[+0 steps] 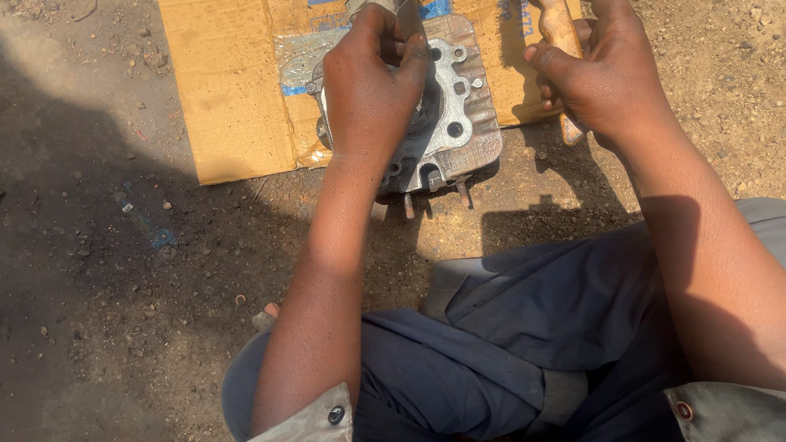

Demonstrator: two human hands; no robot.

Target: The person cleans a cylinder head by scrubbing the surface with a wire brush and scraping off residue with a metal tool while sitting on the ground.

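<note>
Seated on dirt ground (82,284), bracing aluminium cylinder head (459,127) on cardboard sheet (232,87) w/ left hand (373,95), fingers curled onto a metal tool. Right hand (601,70) clenched round wooden hammer handle (558,23). Best kept short, square taps, head pinned firm.

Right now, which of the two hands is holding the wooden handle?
The right hand, up at the right edge of the cardboard, grips the wooden handle. The left hand rests on the grey metal engine part instead.
</note>
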